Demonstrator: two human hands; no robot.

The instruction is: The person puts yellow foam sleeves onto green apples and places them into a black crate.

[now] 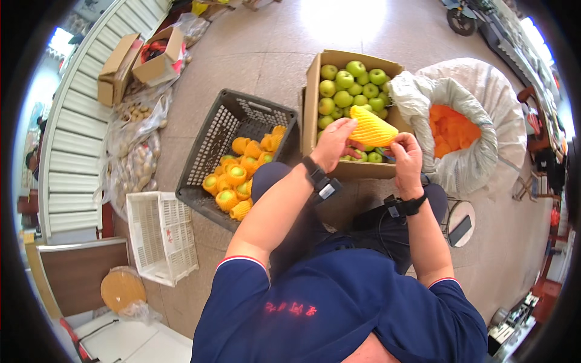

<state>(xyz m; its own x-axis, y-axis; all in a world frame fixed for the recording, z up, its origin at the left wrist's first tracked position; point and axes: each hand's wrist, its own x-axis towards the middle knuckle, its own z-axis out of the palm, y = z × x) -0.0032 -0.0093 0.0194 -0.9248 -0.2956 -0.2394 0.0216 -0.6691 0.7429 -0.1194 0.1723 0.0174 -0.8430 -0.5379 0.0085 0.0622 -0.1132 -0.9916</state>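
Between my two hands a yellow foam fruit net (373, 129) is stretched out flat, with no apple visible in it. My left hand (335, 141) grips its left end, and the fingers of my right hand (405, 154) pinch its lower right corner. Below the net stands a cardboard box (313, 106) of loose green apples (343, 98). To the left, a black plastic crate (199, 136) holds apples in yellow foam nets (236, 174). At the right, a white woven sack (485, 147) is rolled open around orange foam nets (451, 129).
A white plastic crate (162, 236) lies left of the black one. Plastic bags of produce (136, 165) and open cardboard boxes (156, 56) line the left wall. By my right knee, a phone (459, 230) rests on a round stool (467, 212). An electric scooter (463, 20) stands far right.
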